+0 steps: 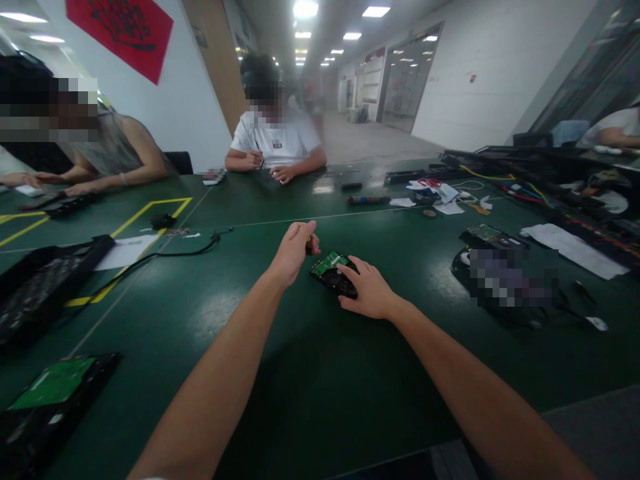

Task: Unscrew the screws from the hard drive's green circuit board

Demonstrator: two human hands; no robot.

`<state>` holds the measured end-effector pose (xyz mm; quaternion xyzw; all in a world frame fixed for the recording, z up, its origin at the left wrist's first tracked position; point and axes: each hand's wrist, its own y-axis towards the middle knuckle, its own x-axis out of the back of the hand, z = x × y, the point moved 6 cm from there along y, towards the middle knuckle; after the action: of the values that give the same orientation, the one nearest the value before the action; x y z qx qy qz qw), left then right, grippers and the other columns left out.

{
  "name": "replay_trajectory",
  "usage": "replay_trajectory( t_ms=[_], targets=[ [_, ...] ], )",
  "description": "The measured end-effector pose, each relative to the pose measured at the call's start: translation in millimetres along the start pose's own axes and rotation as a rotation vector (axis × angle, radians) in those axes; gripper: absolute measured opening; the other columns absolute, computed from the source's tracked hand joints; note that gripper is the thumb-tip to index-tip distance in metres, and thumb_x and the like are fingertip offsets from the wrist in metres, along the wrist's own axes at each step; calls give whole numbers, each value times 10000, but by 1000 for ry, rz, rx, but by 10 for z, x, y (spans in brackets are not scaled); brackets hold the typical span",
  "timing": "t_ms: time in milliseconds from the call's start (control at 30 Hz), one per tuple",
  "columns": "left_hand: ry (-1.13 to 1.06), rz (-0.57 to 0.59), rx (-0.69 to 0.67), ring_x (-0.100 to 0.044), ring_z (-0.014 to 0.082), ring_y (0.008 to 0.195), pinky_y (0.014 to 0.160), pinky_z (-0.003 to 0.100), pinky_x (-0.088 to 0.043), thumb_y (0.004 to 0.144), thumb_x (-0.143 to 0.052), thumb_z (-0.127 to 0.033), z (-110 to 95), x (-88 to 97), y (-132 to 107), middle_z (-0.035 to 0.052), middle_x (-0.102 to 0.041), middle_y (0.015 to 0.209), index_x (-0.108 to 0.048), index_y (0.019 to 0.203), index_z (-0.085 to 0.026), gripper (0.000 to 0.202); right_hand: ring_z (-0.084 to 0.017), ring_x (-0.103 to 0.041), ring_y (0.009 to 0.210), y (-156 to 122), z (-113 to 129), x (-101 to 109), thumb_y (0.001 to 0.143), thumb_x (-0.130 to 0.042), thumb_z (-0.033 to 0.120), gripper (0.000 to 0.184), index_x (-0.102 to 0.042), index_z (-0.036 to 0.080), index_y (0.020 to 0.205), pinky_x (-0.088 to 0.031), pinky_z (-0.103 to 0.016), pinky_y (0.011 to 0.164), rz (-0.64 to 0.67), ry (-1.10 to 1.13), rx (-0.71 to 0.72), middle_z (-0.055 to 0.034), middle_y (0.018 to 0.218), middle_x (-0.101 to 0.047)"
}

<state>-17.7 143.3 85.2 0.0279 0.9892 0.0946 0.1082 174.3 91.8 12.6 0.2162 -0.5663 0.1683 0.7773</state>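
Observation:
A hard drive (327, 268) with a green circuit board facing up lies on the dark green table (320, 373) in front of me. My right hand (367, 288) grips its right side, fingers over the top and thumb at the near edge. Just left of the drive and above the table, my left hand (295, 252) is closed around what looks like a screwdriver (311, 246); a dark and yellow bit of its handle shows. The fist hides most of this tool, and its tip cannot be made out.
Another drive (55, 387) lies at the near left, below a black casing (45, 280) and cable (170, 255). To the right are a board (487, 233), a white sheet (575, 250) and wired black parts (565, 193). A co-worker (275, 140) sits opposite.

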Motion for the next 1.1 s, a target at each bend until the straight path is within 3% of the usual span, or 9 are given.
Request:
replay_trajectory(
  t_ms=[100, 233, 467, 633, 733, 933, 1100],
  targets=[
    [-12, -36, 10, -588, 147, 645, 694, 303, -505, 895, -739, -581, 13, 15, -10, -9, -626, 748, -540, 905, -232, 402, -448, -380, 1520, 2, -4, -4, 882, -708, 590, 873, -419, 238, 1627, -293, -624, 1240, -2, 1, -2, -195, 1714, -301],
    [-10, 13, 31, -619, 153, 734, 714, 291, -487, 900, -752, -563, -36, -5, -32, 25, -664, 829, -585, 893, -215, 386, -441, -369, 1530, 0, -13, -16, 895, -693, 604, 871, -416, 224, 1629, -290, -629, 1243, -2, -2, 2, -202, 1709, -301],
    [39, 42, 16, -611, 166, 754, 701, 286, -474, 893, -737, -505, -119, 13, -36, 39, -646, 806, -734, 866, -192, 315, -445, -343, 1547, -1, -41, -28, 897, -694, 608, 851, -427, 246, 1618, -300, -646, 1239, -15, 0, 15, -192, 1706, -310],
    [-131, 31, 127, -648, 186, 736, 728, 323, -522, 865, -713, -430, -50, -8, -30, 46, -673, 799, -679, 890, -195, 239, -441, -360, 1539, 0, -43, -36, 901, -683, 607, 856, -418, 229, 1622, -312, -638, 1234, -22, -9, 18, -206, 1702, -309],
    [-207, 16, 169, -600, 165, 664, 743, 337, -546, 871, -656, -397, -43, -28, -37, 9, -609, 730, -634, 858, -210, 189, -448, -355, 1539, 4, -47, -43, 898, -680, 621, 863, -412, 240, 1624, -307, -651, 1234, -19, -6, 13, -198, 1707, -307],
    [-186, 26, 121, -493, 133, 586, 697, 298, -520, 902, -686, -584, -9, -76, -30, -40, -479, 643, -570, 825, -226, 384, -451, -367, 1533, 8, -29, -31, 894, -684, 609, 862, -413, 237, 1623, -297, -645, 1241, -7, -12, 12, -199, 1705, -311],
    [-92, 13, 49, -533, 132, 616, 710, 300, -510, 882, -751, -617, 22, -61, -15, -28, -556, 674, -534, 863, -224, 449, -455, -376, 1525, 9, -17, -17, 889, -694, 598, 857, -428, 229, 1616, -304, -641, 1234, -7, -8, 13, -203, 1704, -311]
  ],
)
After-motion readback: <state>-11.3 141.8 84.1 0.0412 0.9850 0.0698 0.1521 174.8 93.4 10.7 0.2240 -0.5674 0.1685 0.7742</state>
